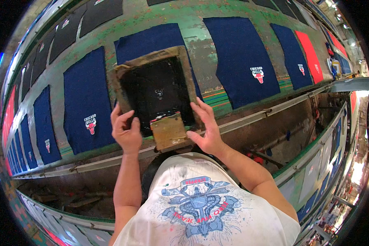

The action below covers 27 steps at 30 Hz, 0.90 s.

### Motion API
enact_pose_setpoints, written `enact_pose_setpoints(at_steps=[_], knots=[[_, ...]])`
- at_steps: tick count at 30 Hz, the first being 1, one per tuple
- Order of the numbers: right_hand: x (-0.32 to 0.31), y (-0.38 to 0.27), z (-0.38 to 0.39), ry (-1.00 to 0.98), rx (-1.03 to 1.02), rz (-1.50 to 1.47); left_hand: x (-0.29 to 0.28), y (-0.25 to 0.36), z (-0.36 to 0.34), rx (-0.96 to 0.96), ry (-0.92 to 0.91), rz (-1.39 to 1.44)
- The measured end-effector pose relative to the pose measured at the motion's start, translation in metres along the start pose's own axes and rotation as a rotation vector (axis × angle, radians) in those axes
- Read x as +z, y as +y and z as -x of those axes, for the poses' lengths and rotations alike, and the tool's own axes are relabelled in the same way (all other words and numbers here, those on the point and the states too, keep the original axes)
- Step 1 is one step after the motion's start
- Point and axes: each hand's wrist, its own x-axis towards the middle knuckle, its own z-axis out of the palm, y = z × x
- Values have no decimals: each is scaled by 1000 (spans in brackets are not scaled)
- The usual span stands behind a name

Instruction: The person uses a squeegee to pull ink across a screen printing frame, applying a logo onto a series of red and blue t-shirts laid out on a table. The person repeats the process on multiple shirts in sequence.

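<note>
Both of my hands hold a screen-printing frame [152,57] with a worn brown rim and dark mesh, over a navy fabric panel [149,36]. A small pale design shows faintly in the mesh. My left hand [126,132] grips the frame's lower left side, thumb toward the inside. On the lower right side is my right hand [209,130], its fingers along the rim and its thumb close to the squeegee. That squeegee, a yellowish-brown block [169,133], leans at the near end of the frame, with dark wet ink along its far edge.
A long green printing table [151,12] carries rows of fabric panels. Navy panels with a bull's-head print [84,98] [244,61] lie on both sides; black panels [100,18] lie beyond. A metal rail [270,110] edges the table. Another panel-covered table [303,176] stands behind on the right.
</note>
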Motion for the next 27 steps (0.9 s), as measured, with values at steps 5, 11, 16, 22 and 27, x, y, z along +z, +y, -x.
enact_pose_setpoints(at_steps=[5,11,16,22,27], knots=[[31,-36,-20,-276,-179,-172,-105,6,-28,-50,0,-59],[84,-60,-30,-582,-301,-447,-217,23,0,-217,137,-212],[114,-70,-30,-682,-319,-454,-254,17,44,-331,283,-95],[135,-80,-30,-716,-320,-419,-271,-7,62,-271,288,-205],[125,-84,-27,-685,-305,-362,-263,-25,56,-213,256,-196]])
